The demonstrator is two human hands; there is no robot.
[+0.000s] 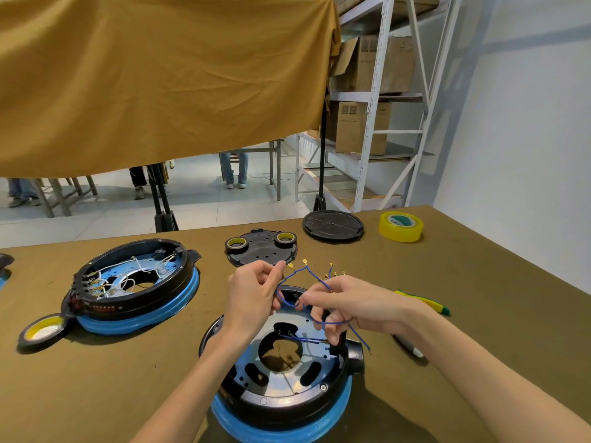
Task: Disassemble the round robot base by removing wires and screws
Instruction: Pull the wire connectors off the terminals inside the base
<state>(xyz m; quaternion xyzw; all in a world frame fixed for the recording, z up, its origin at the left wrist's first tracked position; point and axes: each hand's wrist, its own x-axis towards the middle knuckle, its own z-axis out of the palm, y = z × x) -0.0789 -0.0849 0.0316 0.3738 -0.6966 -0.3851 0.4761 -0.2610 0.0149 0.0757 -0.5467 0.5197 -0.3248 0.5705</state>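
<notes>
**Loose wires, easy to snag**

Both hands pinched the blue wires (307,276) above the near round base (281,378) — left hand (252,295), right hand (348,302). One strand trailed inside — a pull could likely snag it.

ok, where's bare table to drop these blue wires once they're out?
Bare cloth lies right of the near base, between the yellow-green tool and the table's right edge, below the yellow tape roll. Another patch sits near left, below the tape roll by the wired base. Crowded: behind both hands, around the black cover plate and the round lid.
</notes>
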